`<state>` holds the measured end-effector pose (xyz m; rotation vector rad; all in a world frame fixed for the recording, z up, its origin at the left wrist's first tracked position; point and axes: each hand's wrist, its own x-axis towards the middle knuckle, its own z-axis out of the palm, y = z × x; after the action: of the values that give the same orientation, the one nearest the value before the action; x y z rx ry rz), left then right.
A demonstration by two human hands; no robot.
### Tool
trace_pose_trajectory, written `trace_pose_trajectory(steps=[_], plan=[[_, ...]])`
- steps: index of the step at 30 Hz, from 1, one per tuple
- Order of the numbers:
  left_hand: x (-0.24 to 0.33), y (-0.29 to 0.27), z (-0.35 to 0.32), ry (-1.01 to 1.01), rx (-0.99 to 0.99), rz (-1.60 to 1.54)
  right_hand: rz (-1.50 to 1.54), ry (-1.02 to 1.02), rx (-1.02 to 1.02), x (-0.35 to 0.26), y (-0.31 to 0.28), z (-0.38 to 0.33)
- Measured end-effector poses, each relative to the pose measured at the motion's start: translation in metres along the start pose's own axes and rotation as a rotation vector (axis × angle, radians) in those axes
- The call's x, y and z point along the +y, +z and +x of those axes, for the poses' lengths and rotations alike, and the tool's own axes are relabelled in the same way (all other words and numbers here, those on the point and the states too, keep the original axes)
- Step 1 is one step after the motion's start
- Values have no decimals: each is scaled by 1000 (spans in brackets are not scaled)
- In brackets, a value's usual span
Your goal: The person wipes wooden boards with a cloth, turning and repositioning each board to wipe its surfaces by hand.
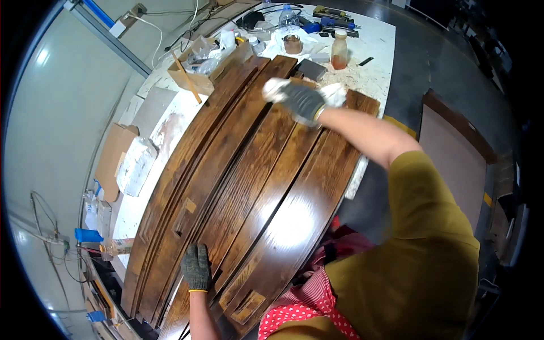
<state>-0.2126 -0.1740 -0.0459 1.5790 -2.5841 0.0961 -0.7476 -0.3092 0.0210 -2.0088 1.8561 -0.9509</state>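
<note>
Several long, dark-brown varnished wooden boards [243, 198] lie side by side across the table, one with a strong light glare. My right hand [305, 103], in a dark grey work glove, reaches over their far ends. Its fingers are closed on a white cloth [275, 90], slightly blurred. Another white crumpled piece [334, 93] shows just behind that wrist. My left hand [196, 270], gloved in the same grey, lies flat on the boards near their close end, fingers stretched out. Near it, one board has a slot with a pale patch [190, 205].
On the white table [377, 42] beyond the boards stand a bottle with orange-brown liquid [339, 51], a brown cup [292, 44] and power tools [334, 24]. A cardboard box of odds and ends [209, 65] sits far left. A white wrapped block [137, 165] is at left.
</note>
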Motion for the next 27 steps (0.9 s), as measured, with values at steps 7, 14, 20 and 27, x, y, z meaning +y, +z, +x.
trace_pose_trajectory(steps=[7,14,20,27], plan=[[-9,6,-8,134,-59,230,-260,-18,103,167,-13,52],[-19,20,-1,-115,-198,94,94,68,48,215,-8,50],[-1,-50,37,29,-212,126,566,194,-155,149,-61,49],[-9,-62,135,111,-199,102,1370,801,-39,304,-41,58]])
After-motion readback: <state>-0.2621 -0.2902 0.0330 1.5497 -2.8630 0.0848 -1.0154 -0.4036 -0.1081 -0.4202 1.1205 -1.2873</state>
